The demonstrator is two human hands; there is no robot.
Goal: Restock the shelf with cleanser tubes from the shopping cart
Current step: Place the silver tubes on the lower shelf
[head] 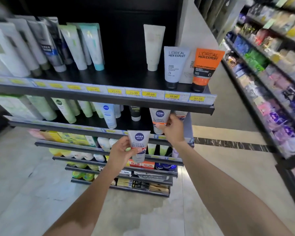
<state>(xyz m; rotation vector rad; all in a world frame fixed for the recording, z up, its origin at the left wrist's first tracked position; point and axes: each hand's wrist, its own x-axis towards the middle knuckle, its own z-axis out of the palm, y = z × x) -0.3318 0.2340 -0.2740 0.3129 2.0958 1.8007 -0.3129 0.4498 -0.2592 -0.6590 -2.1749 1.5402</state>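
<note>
My left hand (122, 151) grips a white Nivea Men cleanser tube (139, 143) upright, cap down, in front of the second shelf's front rail (66, 126). My right hand (173, 129) is closed around a second Nivea Men tube (158, 116) that stands on that second shelf at its right end, just under the top shelf (109, 96). Another tube of the same kind shows partly behind my right hand. The shopping cart is out of view.
On the top shelf stand two L'Oreal Men Expert tubes, white (174, 65) and orange (205, 68), and a pale tube (153, 46) behind, with many tubes at left. Lower shelves hold more products. An aisle floor (228, 116) and another stocked rack (271, 82) lie to the right.
</note>
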